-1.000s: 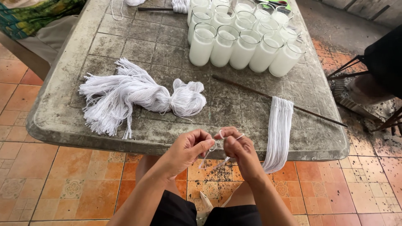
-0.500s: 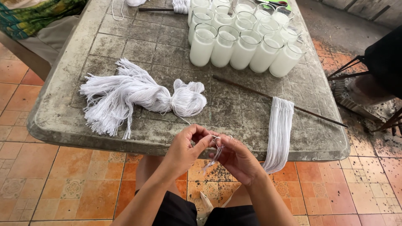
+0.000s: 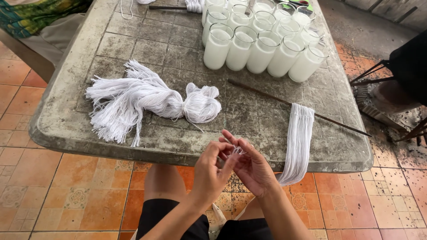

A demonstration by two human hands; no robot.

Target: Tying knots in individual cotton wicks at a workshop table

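My left hand (image 3: pixel 212 169) and my right hand (image 3: pixel 252 165) meet just below the near edge of the grey table (image 3: pixel 66 124), fingertips together, pinching a short piece of thin white string (image 3: pixel 239 150) between them. A big bundle of white string (image 3: pixel 147 98), tied in the middle with loose cut ends fanning left, lies on the table just beyond my left hand. A flat band of cut white strings (image 3: pixel 298 142) hangs over the table edge to the right of my right hand, looped on a thin dark rod (image 3: pixel 275 98).
Several glass jars filled with white wax (image 3: pixel 262 44) stand in rows at the far right of the table. A person in green patterned cloth (image 3: pixel 35 18) sits at the far left. Another person's dark clothing and a metal stand (image 3: pixel 400 75) are at the right. Orange floor tiles lie below.
My hands have closed together: a second ago they held the string stretched a little apart, now the fingers overlap and work the string between them, slightly to the right.
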